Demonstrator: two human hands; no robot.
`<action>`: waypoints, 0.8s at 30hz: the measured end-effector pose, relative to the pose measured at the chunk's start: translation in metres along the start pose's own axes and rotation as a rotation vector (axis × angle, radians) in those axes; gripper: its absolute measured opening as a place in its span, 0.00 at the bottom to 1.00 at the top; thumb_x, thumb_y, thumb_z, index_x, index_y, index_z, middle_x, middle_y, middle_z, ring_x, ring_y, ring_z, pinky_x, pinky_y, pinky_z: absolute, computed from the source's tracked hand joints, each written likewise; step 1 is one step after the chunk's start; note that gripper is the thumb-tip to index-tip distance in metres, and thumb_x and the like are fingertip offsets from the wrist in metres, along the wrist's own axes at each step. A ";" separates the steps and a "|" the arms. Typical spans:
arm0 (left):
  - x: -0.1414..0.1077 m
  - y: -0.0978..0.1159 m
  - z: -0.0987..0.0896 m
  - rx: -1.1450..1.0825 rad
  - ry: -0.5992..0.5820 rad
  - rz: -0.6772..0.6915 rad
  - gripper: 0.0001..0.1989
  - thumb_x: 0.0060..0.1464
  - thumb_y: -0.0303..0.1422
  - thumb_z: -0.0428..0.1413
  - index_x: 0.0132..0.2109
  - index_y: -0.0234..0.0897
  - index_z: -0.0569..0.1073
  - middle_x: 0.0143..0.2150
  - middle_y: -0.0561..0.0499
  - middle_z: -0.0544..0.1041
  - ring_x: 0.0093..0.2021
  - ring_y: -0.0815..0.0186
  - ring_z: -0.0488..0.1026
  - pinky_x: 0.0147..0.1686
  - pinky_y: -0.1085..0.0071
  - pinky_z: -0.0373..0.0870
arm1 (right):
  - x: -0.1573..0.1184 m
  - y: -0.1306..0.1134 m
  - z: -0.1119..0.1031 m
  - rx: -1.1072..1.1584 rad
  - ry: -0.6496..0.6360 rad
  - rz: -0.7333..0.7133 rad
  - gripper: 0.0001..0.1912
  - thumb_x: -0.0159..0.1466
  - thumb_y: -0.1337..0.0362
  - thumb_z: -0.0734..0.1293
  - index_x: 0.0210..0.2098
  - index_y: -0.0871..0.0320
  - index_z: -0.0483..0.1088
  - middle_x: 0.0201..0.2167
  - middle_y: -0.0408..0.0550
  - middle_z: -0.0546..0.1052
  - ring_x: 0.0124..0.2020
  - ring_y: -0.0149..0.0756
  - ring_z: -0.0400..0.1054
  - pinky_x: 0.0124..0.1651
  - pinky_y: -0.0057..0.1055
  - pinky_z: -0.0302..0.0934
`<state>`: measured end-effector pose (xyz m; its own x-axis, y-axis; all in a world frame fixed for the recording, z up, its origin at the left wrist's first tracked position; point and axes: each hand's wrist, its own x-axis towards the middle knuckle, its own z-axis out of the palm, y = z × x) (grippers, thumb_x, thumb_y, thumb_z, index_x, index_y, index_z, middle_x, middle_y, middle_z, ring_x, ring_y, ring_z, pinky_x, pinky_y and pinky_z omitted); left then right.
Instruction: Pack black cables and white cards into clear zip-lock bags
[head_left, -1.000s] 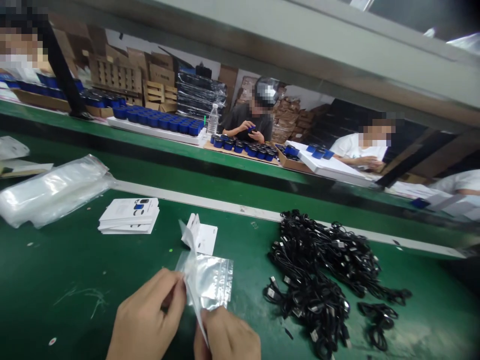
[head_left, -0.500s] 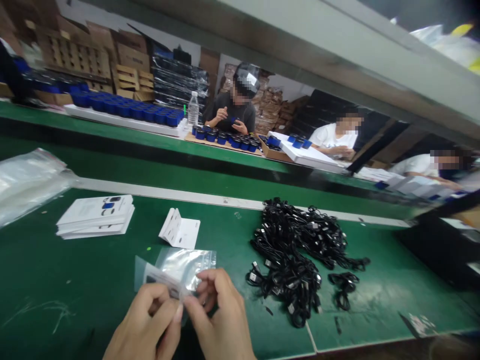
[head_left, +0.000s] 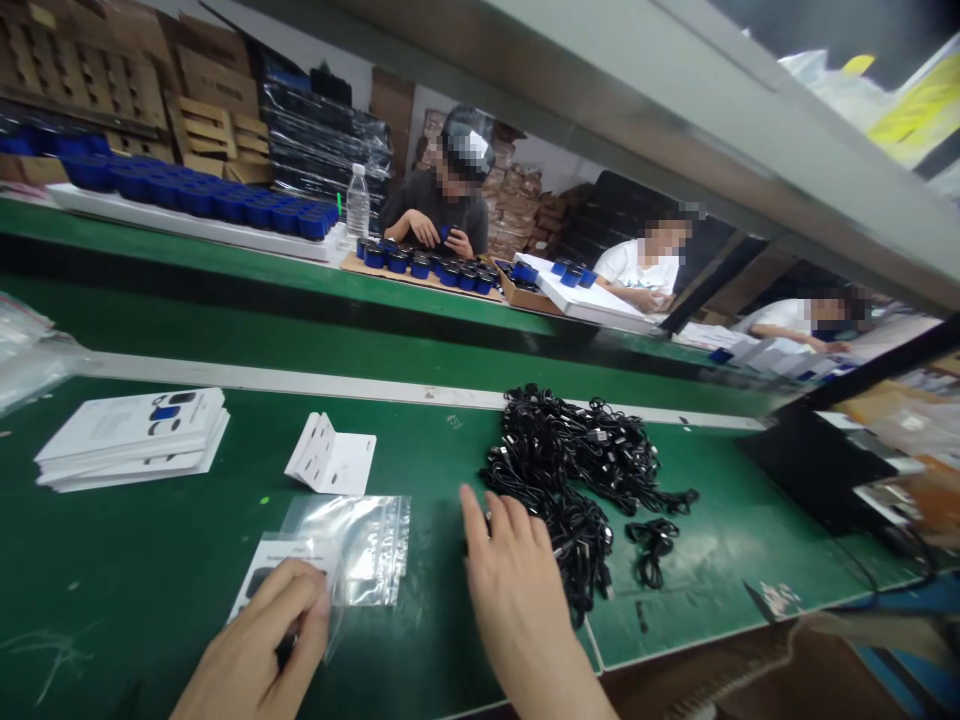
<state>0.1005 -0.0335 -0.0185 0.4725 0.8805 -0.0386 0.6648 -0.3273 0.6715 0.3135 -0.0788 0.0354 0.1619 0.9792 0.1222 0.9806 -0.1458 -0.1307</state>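
My left hand [head_left: 266,635] is closed, thumb against fingers, on a clear zip bag with a printed leaflet [head_left: 289,556] in it; part of the bag is hidden under the hand. Just beyond lie more flat clear zip bags [head_left: 379,550]. At the near left side of a heap of black USB cables [head_left: 574,450], my right hand [head_left: 517,565] is spread palm down, index finger stretched out. Its fingertips overlap the heap, and I see no cable gripped. A folded white leaflet [head_left: 349,462] stands partly open behind the bags.
A stack of printed leaflets [head_left: 127,435] lies at left, near a large clear plastic bag [head_left: 30,355]. One small cable bundle [head_left: 652,550] lies right of the heap. Across the bench, several people work beside blue round items [head_left: 247,208]. A metal shelf beam [head_left: 600,110] crosses overhead.
My right hand has let go of the bag and moved right to the cables. My left hand keeps the bag and leaflet, now lower and flatter. The view has shifted to the right.
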 end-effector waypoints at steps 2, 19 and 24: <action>0.003 0.003 0.000 -0.060 -0.015 -0.021 0.13 0.61 0.43 0.41 0.36 0.43 0.65 0.37 0.53 0.71 0.34 0.69 0.75 0.30 0.81 0.70 | 0.004 0.011 0.004 -0.139 -0.029 0.026 0.27 0.55 0.85 0.57 0.52 0.69 0.69 0.34 0.69 0.77 0.39 0.59 0.69 0.39 0.57 0.61; 0.002 0.008 -0.001 -0.053 0.084 -0.015 0.13 0.61 0.41 0.42 0.39 0.42 0.69 0.46 0.50 0.71 0.34 0.70 0.76 0.31 0.79 0.72 | -0.013 -0.037 0.042 1.194 0.191 0.183 0.03 0.57 0.70 0.66 0.29 0.58 0.72 0.28 0.42 0.69 0.24 0.28 0.66 0.26 0.22 0.63; -0.002 0.006 0.004 0.200 0.367 0.178 0.09 0.59 0.36 0.46 0.35 0.43 0.70 0.48 0.49 0.69 0.45 0.63 0.73 0.38 0.72 0.73 | -0.019 -0.048 0.047 1.036 0.306 0.013 0.07 0.58 0.73 0.64 0.28 0.58 0.72 0.26 0.43 0.72 0.24 0.28 0.67 0.28 0.21 0.62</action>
<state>0.1057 -0.0390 -0.0177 0.3772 0.8561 0.3534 0.7075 -0.5126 0.4866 0.2583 -0.0834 -0.0065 0.3332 0.8807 0.3366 0.4317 0.1748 -0.8849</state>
